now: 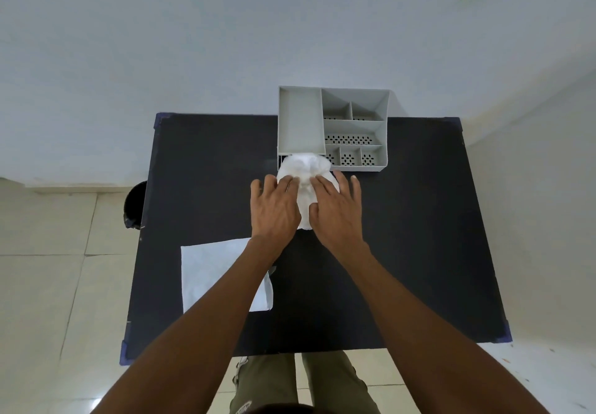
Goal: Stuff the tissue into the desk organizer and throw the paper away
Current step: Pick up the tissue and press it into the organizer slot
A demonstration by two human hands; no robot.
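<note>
A bunched white tissue (304,168) lies at the front opening of the grey desk organizer (300,120), its far end pushed against the lower slot under the big left compartment. My left hand (275,207) presses on the tissue's left side and my right hand (333,209) on its right side, fingers spread over it. A flat white sheet of paper (209,268) rests on the black table nearer to me, partly covered by my left forearm.
The black table (419,236) has blue tape at its corners. A dark round bin (134,204) stands on the tiled floor beyond the table's left edge. The organizer sits at the far edge against a white wall. My legs show below the near edge.
</note>
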